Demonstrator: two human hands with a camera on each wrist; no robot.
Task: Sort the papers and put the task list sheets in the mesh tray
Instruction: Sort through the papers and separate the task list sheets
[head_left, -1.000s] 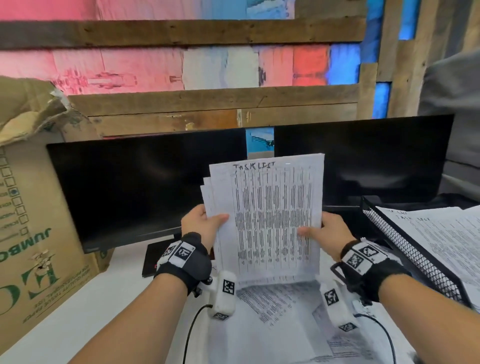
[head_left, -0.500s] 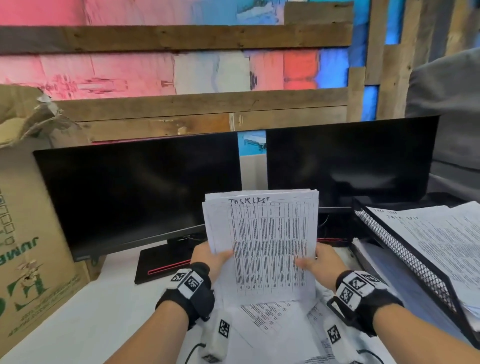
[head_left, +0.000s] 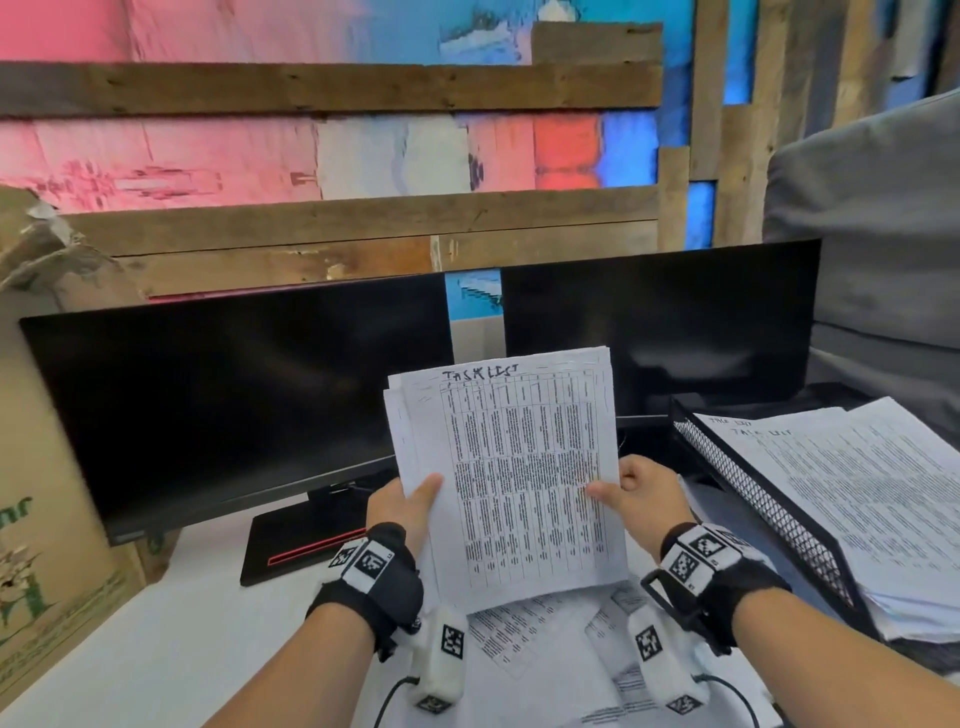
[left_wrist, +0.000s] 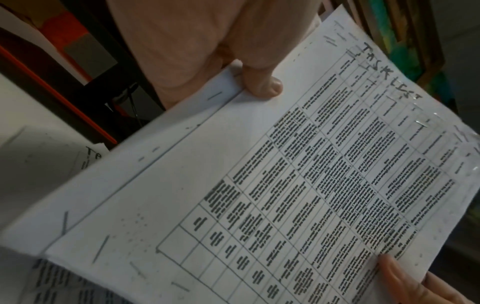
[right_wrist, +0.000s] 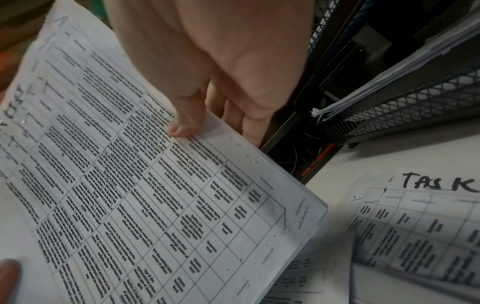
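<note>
The white printed paper sheets headed "TASK LIST" (head_left: 519, 478) look thin, matt and slightly creased at the edges. The black wire-mesh metal tray (head_left: 769, 509) has a fine perforated wall with a dull finish, and more matt paper lies in it. The two black flat monitors (head_left: 249, 405) have smooth, faintly glossy screens. The brown corrugated cardboard box (head_left: 47, 467) is rough and torn at its top. Behind stand coarse, weathered wooden planks (head_left: 332, 88). The white surface (head_left: 171, 639) looks smooth and matt.
</note>
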